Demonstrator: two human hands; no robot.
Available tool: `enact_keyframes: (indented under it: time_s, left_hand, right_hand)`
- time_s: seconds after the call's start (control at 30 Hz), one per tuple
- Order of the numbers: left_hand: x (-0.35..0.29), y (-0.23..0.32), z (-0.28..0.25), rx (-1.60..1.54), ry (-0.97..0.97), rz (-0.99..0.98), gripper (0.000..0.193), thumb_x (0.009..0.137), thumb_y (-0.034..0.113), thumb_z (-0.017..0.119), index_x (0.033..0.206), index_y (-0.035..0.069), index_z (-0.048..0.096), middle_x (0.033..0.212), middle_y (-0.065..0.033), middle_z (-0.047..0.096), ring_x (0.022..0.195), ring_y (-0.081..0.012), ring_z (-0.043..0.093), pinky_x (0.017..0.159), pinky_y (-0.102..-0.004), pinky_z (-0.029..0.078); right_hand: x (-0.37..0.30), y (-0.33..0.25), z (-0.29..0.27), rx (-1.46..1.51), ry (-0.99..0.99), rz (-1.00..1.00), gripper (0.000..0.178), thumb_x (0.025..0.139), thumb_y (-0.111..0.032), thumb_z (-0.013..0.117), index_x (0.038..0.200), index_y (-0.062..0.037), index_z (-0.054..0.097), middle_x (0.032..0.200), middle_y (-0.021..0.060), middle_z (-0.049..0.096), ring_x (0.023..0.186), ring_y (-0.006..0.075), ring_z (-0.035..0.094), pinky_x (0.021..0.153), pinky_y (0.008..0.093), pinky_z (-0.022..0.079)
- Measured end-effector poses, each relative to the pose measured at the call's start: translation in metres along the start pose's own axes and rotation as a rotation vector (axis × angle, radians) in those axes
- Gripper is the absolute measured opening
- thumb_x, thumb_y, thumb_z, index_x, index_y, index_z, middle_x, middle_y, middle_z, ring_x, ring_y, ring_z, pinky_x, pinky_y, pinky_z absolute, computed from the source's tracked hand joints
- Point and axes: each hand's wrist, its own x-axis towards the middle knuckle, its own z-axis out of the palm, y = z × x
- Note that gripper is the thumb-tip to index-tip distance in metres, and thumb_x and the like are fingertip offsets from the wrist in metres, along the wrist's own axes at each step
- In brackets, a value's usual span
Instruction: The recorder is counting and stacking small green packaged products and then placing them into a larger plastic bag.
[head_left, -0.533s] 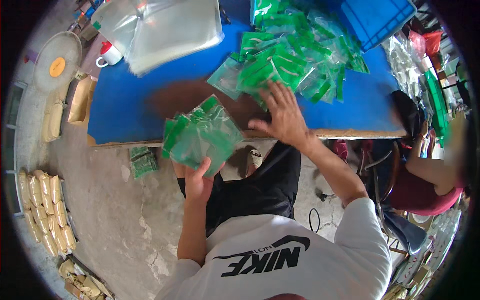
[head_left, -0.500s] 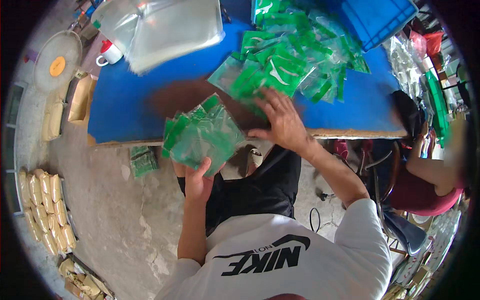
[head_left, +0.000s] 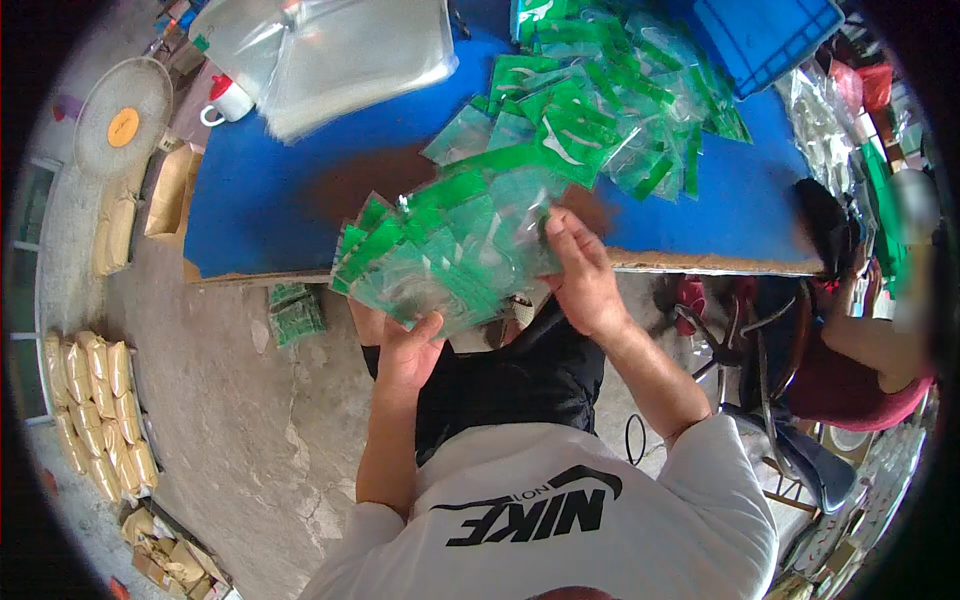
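My left hand [head_left: 408, 355] grips a fanned stack of clear plastic bags [head_left: 425, 262] with green bands, its thumb pressed on top near the bottom corner. At the other side, my right hand [head_left: 585, 275] pinches a similar green-banded bag [head_left: 528, 200] by its right edge. That bag overlaps the stack, just in front of the table edge. Beyond my hands, a loose heap of green-banded bags [head_left: 575, 130] spreads over the blue table [head_left: 290, 215]. How many bags lie in the left hand cannot be made out.
A pile of large clear plastic sheets [head_left: 365, 65] lies at the table's back left, near a white mug [head_left: 230, 102] with a red top. A blue crate [head_left: 770, 40] stands at the back right. Another person [head_left: 870, 345] sits at right. Packed brown bags [head_left: 100, 400] line the left floor.
My right hand has drawn a bag from the heap toward me, and it now overlaps the stack. The left hand still holds its stack, slightly farther right.
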Motion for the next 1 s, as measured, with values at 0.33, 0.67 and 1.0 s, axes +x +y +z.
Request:
enact_keyframes:
  time_s: [0.33, 0.67, 1.0]
  left_hand:
    - [-0.010, 0.016, -0.029, -0.066, 0.127, -0.031, 0.067, 0.084, -0.008, 0.068, 0.143, 0.010, 0.043, 0.133, -0.0081, 0.056, 0.127, -0.0272, 0.052, 0.110, -0.0539, 0.040]
    - [-0.007, 0.003, -0.012, 0.189, 0.135, 0.013, 0.077, 0.085, 0.001, 0.069, 0.152, 0.010, 0.031, 0.146, -0.0098, 0.044, 0.139, -0.0312, 0.039, 0.114, -0.0552, 0.034]
    - [-0.012, -0.001, -0.014, 0.113, 0.126, 0.051, 0.083, 0.086, 0.003, 0.067, 0.156, 0.016, 0.023, 0.150, -0.0086, 0.041, 0.138, -0.0308, 0.041, 0.115, -0.0526, 0.033]
  right_hand:
    - [0.018, 0.022, -0.020, -0.290, 0.103, -0.513, 0.018, 0.098, -0.005, 0.059, 0.115, 0.0003, 0.062, 0.106, 0.0020, 0.066, 0.099, 0.0075, 0.057, 0.090, 0.0267, 0.046]
    - [-0.007, 0.035, 0.007, -0.297, -0.163, -0.278, 0.010, 0.099, -0.012, 0.060, 0.104, -0.0029, 0.061, 0.096, -0.0003, 0.063, 0.094, 0.0078, 0.058, 0.083, 0.0272, 0.049]
    - [0.114, -0.022, -0.085, -1.817, 0.183, -1.150, 0.042, 0.083, -0.023, 0.073, 0.117, -0.0033, 0.061, 0.108, 0.0157, 0.062, 0.101, 0.0329, 0.059, 0.081, 0.0464, 0.052]
